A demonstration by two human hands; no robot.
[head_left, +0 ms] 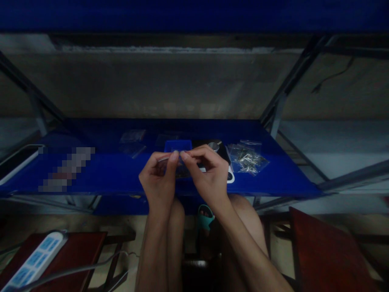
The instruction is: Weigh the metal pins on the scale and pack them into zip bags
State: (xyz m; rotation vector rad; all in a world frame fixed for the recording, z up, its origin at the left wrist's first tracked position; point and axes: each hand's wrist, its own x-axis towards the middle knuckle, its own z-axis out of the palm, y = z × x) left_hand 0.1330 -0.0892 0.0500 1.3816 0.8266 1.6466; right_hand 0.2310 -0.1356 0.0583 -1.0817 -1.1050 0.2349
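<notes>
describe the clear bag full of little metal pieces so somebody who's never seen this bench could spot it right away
Start at the long blue shelf in front of the person. Go right of the right hand, past the small dark scale. There lies the clear plastic bag, flat on the blue surface; unlike the dim flat bags farther left, it glints with silvery metal pieces.

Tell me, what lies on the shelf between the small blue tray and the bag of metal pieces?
In the head view, a dark flat device with a round metal top lies between the small blue tray and the bag of metal pieces.
</notes>
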